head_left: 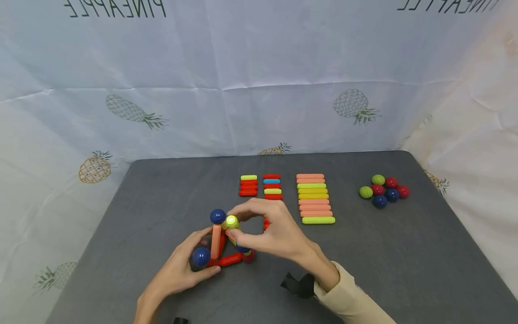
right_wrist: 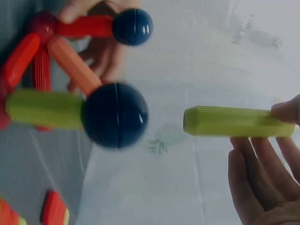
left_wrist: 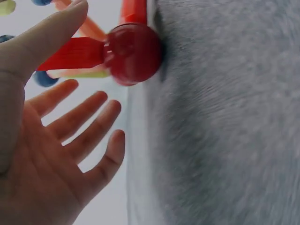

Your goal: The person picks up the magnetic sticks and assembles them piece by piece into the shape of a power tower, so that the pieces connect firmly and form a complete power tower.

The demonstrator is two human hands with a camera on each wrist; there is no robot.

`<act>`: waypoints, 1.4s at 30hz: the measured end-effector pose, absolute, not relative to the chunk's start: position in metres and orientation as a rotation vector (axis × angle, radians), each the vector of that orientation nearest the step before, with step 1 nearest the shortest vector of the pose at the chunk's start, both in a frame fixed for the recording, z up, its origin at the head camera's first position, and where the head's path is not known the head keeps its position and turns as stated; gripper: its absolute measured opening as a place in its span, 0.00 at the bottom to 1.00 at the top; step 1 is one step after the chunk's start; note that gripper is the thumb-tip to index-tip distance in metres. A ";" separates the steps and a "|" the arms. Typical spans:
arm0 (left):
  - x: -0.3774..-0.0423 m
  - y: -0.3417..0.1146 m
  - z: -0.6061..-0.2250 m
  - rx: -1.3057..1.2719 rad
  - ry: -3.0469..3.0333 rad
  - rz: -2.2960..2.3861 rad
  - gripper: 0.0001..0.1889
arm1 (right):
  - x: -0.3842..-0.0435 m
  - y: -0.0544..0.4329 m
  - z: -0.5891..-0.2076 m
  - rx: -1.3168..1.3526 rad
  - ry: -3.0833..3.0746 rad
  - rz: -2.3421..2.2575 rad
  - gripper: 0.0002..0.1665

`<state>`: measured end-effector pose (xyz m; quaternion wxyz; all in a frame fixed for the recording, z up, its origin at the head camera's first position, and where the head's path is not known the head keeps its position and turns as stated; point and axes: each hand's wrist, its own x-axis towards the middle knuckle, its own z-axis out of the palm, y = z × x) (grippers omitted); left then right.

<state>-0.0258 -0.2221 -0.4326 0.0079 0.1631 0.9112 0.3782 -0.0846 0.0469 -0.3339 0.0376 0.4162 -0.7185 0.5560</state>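
Observation:
My right hand (head_left: 275, 229) pinches a yellow-green magnetic rod (right_wrist: 234, 122) between thumb and fingers. The rod's free end stands apart from a dark blue ball (right_wrist: 115, 116) in the right wrist view. That ball caps a short yellow-green rod (right_wrist: 46, 110) of a frame built from rods and balls. Around the frame's left side lies my left hand (head_left: 178, 270), its fingers spread in the left wrist view. Its thumb lies along a red rod (left_wrist: 75, 54) by a red ball (left_wrist: 133, 54). More blue balls (head_left: 217, 216) top the frame, joined by an orange rod (head_left: 216, 242).
Short rods (head_left: 248, 186) lie in a stack behind the frame, beside a column of mixed rods (head_left: 272, 181) partly hidden by my right hand. Longer rods (head_left: 314, 196) are lined up right of these. Several loose balls (head_left: 378, 190) cluster at the table's (head_left: 404, 261) far right.

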 end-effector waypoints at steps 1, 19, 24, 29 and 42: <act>-0.024 -0.223 -0.431 0.504 2.877 1.177 0.44 | -0.085 0.043 -0.335 1.318 -2.202 1.710 0.15; -0.014 -0.227 -0.415 0.626 3.034 1.288 0.23 | -0.087 0.018 -0.372 1.512 -2.753 1.135 0.10; -0.015 -0.227 -0.413 0.662 3.013 1.308 0.23 | -0.086 0.015 -0.375 1.504 -2.844 0.961 0.13; -0.015 -0.226 -0.412 0.712 2.979 1.361 0.23 | -0.086 0.012 -0.377 1.515 -2.834 0.896 0.13; -0.015 -0.225 -0.415 0.802 2.964 1.377 0.25 | -0.079 0.001 -0.380 1.519 -2.812 0.689 0.14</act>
